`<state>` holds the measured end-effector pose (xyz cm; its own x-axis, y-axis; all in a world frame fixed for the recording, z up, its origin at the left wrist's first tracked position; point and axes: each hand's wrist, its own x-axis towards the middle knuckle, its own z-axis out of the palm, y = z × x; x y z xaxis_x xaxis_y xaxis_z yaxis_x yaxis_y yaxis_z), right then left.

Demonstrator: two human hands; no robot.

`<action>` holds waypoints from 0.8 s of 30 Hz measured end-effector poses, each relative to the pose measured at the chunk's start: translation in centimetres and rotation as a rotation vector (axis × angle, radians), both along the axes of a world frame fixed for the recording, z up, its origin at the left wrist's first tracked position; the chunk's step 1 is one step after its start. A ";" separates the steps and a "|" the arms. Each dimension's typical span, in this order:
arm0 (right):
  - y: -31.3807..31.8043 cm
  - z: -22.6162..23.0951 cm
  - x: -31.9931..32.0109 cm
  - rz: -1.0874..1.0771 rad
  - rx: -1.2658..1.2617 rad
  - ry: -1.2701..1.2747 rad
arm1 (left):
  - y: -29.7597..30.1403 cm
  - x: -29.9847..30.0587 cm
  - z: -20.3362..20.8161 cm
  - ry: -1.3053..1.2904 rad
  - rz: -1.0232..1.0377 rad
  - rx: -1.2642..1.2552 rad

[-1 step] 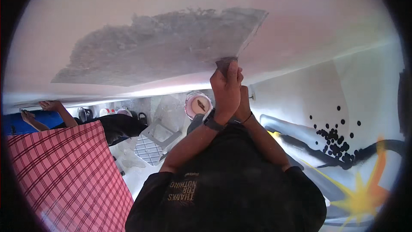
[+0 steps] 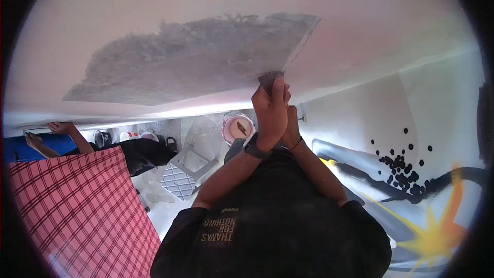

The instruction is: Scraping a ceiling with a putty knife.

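Note:
My left hand (image 2: 269, 116), with a dark watch on its wrist, is raised to the pale wall (image 2: 360, 25). It is closed around what looks like a putty knife (image 2: 269, 80), whose dark flat blade flares toward the wall. The blade meets the lower right corner of a large grey patch (image 2: 190, 59), rough along its top and straight along its right edge. Just behind, my right hand (image 2: 293, 121) is mostly covered by the left one, so its fingers and anything in them are hidden.
Below stands a pink-rimmed bucket (image 2: 225, 133) of pale material with a brown object in it. A grey plastic step stool (image 2: 179, 180) is on the floor. At left, a co-worker in a pink checked garment (image 2: 82, 201) reaches to the wall. A painted wall (image 2: 432, 231) rises at right.
The grey patch and my hands appear very slightly lower in the picture. My left hand keeps its grip on the putty knife at the same corner.

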<state>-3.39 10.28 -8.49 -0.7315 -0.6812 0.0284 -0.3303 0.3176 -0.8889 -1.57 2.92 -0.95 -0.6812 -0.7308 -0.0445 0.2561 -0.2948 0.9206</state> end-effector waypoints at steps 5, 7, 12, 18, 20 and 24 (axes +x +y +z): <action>-0.5 0.7 0.1 -0.055 -0.027 0.103 | -0.1 0.0 0.0 -0.011 -0.010 0.041; -0.3 0.4 0.0 0.020 0.038 0.102 | -0.2 0.3 0.8 -0.011 -0.028 0.088; -1.0 -1.0 0.5 -0.057 -0.162 -0.024 | -0.7 0.2 0.3 -0.001 -0.033 0.049; -1.8 0.9 0.9 -0.082 -0.079 -0.055 | -1.4 0.3 0.2 0.014 -0.009 0.054; -2.0 1.3 0.9 -0.117 -0.138 -0.053 | -1.6 0.4 0.7 0.028 -0.005 0.073; -2.3 1.0 1.3 -0.042 -0.016 0.030 | -2.3 1.1 1.0 -0.003 -0.046 0.098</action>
